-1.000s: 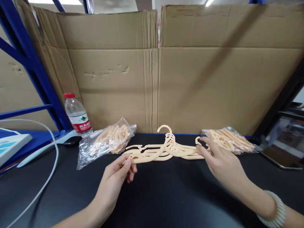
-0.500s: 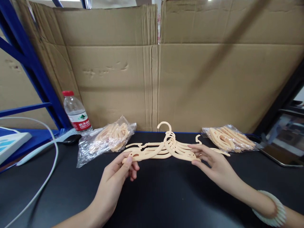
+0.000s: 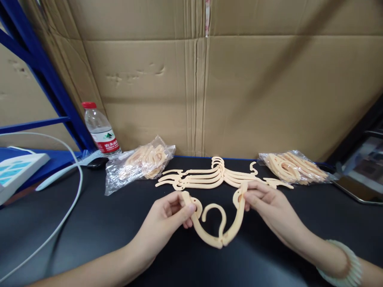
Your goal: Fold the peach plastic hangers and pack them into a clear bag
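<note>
Between my two hands is a beige folding clothes hanger [image 3: 234, 230], its arms bent upward into a U with the hook standing inside. My left hand [image 3: 172, 213] pinches the end of one arm between thumb and fingers. The other arm's end is in my right hand [image 3: 266, 203], closed the same way; a pale green band circles that wrist. Just beyond them, several matching hangers [image 3: 206, 179] lie spread and overlapping on the black table [image 3: 191, 267], their hooks gathered at the middle.
Clear plastic bags of beige hanger parts lie at left [image 3: 140, 163] and right [image 3: 295, 167]. A red-capped water bottle [image 3: 101, 131] stands back left, near a white cable [image 3: 79, 187]. A cardboard wall [image 3: 149, 91] closes off the back; a dark tablet-like object [image 3: 359, 187] sits far right.
The held hanger has come toward me, away from the others, and its arms have folded upward from nearly straight. My hands are closer together. The view has tipped down slightly.
</note>
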Demonstrator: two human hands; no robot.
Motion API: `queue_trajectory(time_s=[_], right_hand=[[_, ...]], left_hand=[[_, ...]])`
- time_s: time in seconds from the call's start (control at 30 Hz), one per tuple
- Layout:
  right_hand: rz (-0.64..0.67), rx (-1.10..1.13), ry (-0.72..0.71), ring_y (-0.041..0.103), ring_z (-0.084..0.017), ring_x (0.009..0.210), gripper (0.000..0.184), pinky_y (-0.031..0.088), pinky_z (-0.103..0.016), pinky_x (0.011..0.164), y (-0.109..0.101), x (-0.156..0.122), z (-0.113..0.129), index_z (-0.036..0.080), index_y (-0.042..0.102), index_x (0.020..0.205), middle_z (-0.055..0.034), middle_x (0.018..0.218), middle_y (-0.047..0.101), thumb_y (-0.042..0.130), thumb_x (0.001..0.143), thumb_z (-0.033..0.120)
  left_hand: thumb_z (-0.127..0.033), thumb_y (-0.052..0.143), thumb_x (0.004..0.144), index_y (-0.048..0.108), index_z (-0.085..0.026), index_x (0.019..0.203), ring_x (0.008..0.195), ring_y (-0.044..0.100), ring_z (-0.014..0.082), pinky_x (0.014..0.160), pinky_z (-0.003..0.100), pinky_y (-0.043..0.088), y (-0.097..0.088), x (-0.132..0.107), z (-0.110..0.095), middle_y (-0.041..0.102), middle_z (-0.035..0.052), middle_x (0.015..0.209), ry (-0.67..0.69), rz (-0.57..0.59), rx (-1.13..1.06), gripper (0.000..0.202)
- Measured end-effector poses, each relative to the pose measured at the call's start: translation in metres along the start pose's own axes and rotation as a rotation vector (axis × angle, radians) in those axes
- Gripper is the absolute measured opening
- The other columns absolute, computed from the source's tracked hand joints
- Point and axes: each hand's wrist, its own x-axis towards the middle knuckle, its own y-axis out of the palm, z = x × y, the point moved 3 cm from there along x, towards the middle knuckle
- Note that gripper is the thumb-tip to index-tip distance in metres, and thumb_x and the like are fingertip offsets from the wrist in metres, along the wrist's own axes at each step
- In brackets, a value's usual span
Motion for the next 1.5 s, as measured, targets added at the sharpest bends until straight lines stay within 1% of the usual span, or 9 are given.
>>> queue_trajectory(time_s=[0.13, 0.23, 0.33, 0.6, 0.87, 1.0, 1.1, 1.33, 1.5], right_hand=[[0.314, -0.109, 0.079, 0.064, -0.018, 0.083, 0.039, 0.054, -0.031, 0.077, 0.036, -0.025, 0.007, 0.025, 0.053, 0.131, -0.0031, 0.091, 0.069, 0.055, 0.095, 0.039], [0.429, -0.065, 0.164, 0.066, -0.017, 0.081, 0.047, 0.056, -0.027, 0.069, 0.052, -0.037, 0.009, 0.027, 0.042, 0.14, -0.004, 0.098, 0.069, 0.053, 0.096, 0.04], [0.365, -0.095, 0.148, 0.065, -0.015, 0.07, 0.047, 0.053, -0.022, 0.056, 0.054, -0.039, 0.009, 0.025, 0.044, 0.139, -0.0037, 0.089, 0.07, 0.053, 0.096, 0.04], [0.193, -0.093, 0.193, 0.063, -0.015, 0.057, 0.054, 0.056, -0.024, 0.051, 0.05, -0.034, 0.005, 0.017, 0.048, 0.136, -0.0039, 0.075, 0.069, 0.06, 0.09, 0.043], [0.217, -0.048, 0.237, 0.063, -0.014, 0.056, 0.056, 0.056, -0.023, 0.048, 0.052, -0.031, 0.005, 0.016, 0.05, 0.135, -0.0022, 0.072, 0.065, 0.062, 0.089, 0.045], [0.375, -0.016, 0.244, 0.066, -0.015, 0.062, 0.049, 0.055, -0.024, 0.054, 0.057, -0.037, 0.007, 0.021, 0.049, 0.136, -0.0021, 0.079, 0.067, 0.057, 0.093, 0.041], [0.474, -0.089, 0.186, 0.065, -0.015, 0.068, 0.044, 0.055, -0.026, 0.062, 0.06, -0.038, 0.008, 0.024, 0.048, 0.137, -0.0005, 0.08, 0.067, 0.052, 0.096, 0.039], [0.32, -0.64, -0.138, 0.054, -0.021, 0.094, 0.052, 0.048, -0.039, 0.087, 0.048, -0.033, 0.003, 0.027, 0.038, 0.143, -0.0059, 0.107, 0.058, 0.055, 0.094, 0.03], [0.39, -0.69, -0.269, 0.05, -0.02, 0.106, 0.041, 0.044, -0.038, 0.096, 0.048, -0.035, 0.012, 0.028, 0.042, 0.139, -0.006, 0.115, 0.055, 0.047, 0.098, 0.022]], left_hand=[[-0.037, 0.068, 0.084, 0.062, -0.013, 0.08, 0.056, 0.049, 0.0079, 0.056, 0.02, 0.042, 0.007, -0.002, 0.003, 0.058, -0.0019, 0.067, -0.032, 0.05, 0.022, 0.025], [-0.037, 0.068, 0.084, 0.062, -0.013, 0.081, 0.058, 0.048, 0.0078, 0.058, 0.02, 0.043, 0.008, -0.003, 0.003, 0.058, -0.002, 0.069, -0.029, 0.025, 0.029, 0.024], [-0.033, 0.069, 0.083, 0.065, -0.014, 0.085, 0.064, 0.05, 0.0087, 0.062, 0.019, 0.044, 0.01, -0.003, 0.003, 0.06, -0.001, 0.073, -0.012, 0.019, 0.018, 0.02], [-0.028, 0.065, 0.086, 0.065, -0.015, 0.094, 0.089, 0.059, 0.0171, 0.083, 0.026, 0.048, 0.016, -0.007, -0.002, 0.066, 0.0037, 0.091, 0.076, 0.092, 0.029, 0.015], [-0.024, 0.061, 0.09, 0.063, -0.017, 0.099, 0.096, 0.062, 0.0184, 0.091, 0.03, 0.047, 0.018, -0.009, -0.004, 0.067, 0.004, 0.099, 0.145, 0.161, 0.064, 0.011], [-0.024, 0.064, 0.087, 0.063, -0.017, 0.1, 0.093, 0.064, 0.0188, 0.09, 0.032, 0.049, 0.018, -0.01, 0.0, 0.067, 0.0046, 0.1, 0.115, 0.155, 0.022, 0.015], [-0.027, 0.066, 0.085, 0.061, -0.017, 0.1, 0.088, 0.066, 0.0191, 0.085, 0.033, 0.052, 0.018, -0.01, 0.005, 0.068, 0.0052, 0.096, 0.065, 0.117, 0.023, 0.019], [-0.029, 0.069, 0.08, 0.054, -0.019, 0.121, 0.08, 0.069, 0.0194, 0.065, 0.029, 0.057, 0.008, 0.004, 0.014, 0.066, 0.0052, 0.099, 0.06, 0.041, 0.299, 0.044], [-0.03, 0.063, 0.085, 0.061, -0.019, 0.116, 0.111, 0.062, 0.023, 0.098, 0.038, 0.051, 0.002, 0.003, 0.012, 0.065, 0.0074, 0.12, 0.222, 0.078, 0.559, 0.033]])
